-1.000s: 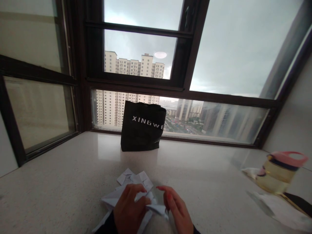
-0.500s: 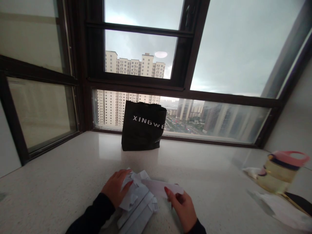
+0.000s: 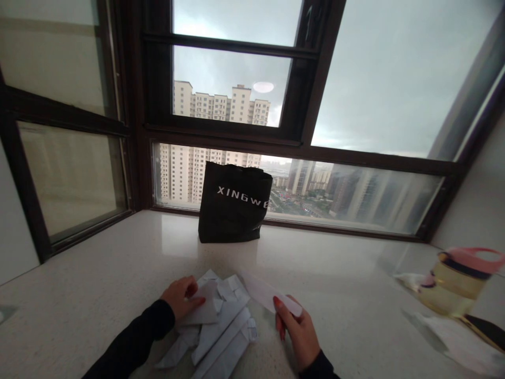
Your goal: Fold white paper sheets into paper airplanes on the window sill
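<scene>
A loose pile of folded white papers (image 3: pixel 226 323) lies on the pale speckled counter in front of me. My left hand (image 3: pixel 179 299) is at the pile's left side, its thumb and fingers closed on a folded white paper (image 3: pixel 207 305). To the right of the pile, my right hand (image 3: pixel 295 326) pinches one end of a long pale strip (image 3: pixel 262 288), which looks like paper or thin plastic. The strip's far end points up and left, past the top of the pile.
A black bag (image 3: pixel 234 208) with white lettering stands by the window. At the right are a yellowish cup (image 3: pixel 452 287) with a pink lid, a crumpled white wrapper (image 3: pixel 453 331) and a dark flat object with a gold edge (image 3: pixel 489 331). Dark window frames bound the counter (image 3: pixel 98 273).
My left hand has drawn left with a folded paper, and the papers have spread out. The strip in my right hand has swung clear of the pile, its far end now higher.
</scene>
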`<state>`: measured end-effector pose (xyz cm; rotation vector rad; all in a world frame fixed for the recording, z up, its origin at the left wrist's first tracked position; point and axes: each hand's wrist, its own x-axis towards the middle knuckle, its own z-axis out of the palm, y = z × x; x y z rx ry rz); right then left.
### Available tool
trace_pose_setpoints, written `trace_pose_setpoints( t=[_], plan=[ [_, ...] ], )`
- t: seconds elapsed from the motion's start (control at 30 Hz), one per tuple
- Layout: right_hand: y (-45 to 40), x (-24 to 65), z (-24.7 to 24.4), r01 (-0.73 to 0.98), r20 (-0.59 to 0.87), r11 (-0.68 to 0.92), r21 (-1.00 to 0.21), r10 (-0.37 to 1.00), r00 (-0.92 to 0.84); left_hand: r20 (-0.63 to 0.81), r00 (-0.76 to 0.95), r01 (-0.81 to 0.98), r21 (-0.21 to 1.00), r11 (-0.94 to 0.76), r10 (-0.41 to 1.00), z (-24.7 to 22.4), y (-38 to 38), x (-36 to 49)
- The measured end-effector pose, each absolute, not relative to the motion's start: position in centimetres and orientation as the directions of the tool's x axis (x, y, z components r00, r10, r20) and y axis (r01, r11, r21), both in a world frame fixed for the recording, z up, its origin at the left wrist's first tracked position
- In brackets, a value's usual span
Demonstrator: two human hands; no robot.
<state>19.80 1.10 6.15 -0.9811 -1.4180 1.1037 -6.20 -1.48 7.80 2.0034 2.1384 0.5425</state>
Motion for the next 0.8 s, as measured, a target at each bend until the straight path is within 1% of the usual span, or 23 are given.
trace_pose_setpoints(
  t=[0.07,0.13,0.2,0.27,0.33,0.4,0.53,0.7,0.8],
  plan=[
    [1.1,19.9,6.2,0.024,0.240,0.245,-0.969,0.961,-0.135,0.155,-0.139,0.924,0.374,0.073,0.978,8.3,-1.4,-6.6],
    [1.2,19.9,6.1,0.059,0.224,0.230,-0.971,0.970,-0.099,0.206,-0.187,0.927,0.362,0.103,0.961,8.9,-1.7,-6.7],
    [1.3,19.9,5.9,0.075,0.228,0.231,-0.970,0.972,-0.050,0.277,-0.197,0.937,0.335,0.097,0.941,9.4,-2.1,-6.3],
    [1.5,19.9,5.7,0.074,0.244,0.245,-0.967,0.969,-0.025,0.329,-0.141,0.948,0.316,0.032,0.934,9.5,-2.5,-5.1],
    [1.6,19.9,5.6,0.069,0.245,0.247,-0.967,0.969,-0.037,0.310,-0.048,0.943,0.328,-0.060,0.949,9.1,-3.0,-3.6],
    [1.5,19.8,5.7,0.049,0.234,0.238,-0.970,0.969,-0.074,0.243,-0.012,0.918,0.386,-0.086,0.970,8.2,-3.2,-2.1],
    [1.1,19.6,6.3,-0.030,0.241,0.240,-0.970,0.957,-0.159,0.174,-0.047,0.805,0.589,-0.066,0.984,7.0,-3.0,-1.0],
    [0.7,19.6,6.7,-0.080,0.298,0.288,-0.954,0.935,-0.192,0.193,-0.098,0.670,0.738,-0.078,0.976,7.5,-2.5,-1.6],
    [0.4,19.9,6.9,-0.049,0.353,0.350,-0.936,0.923,-0.153,0.209,-0.124,0.555,0.825,-0.107,0.970,7.8,-2.4,-1.6]
  ],
)
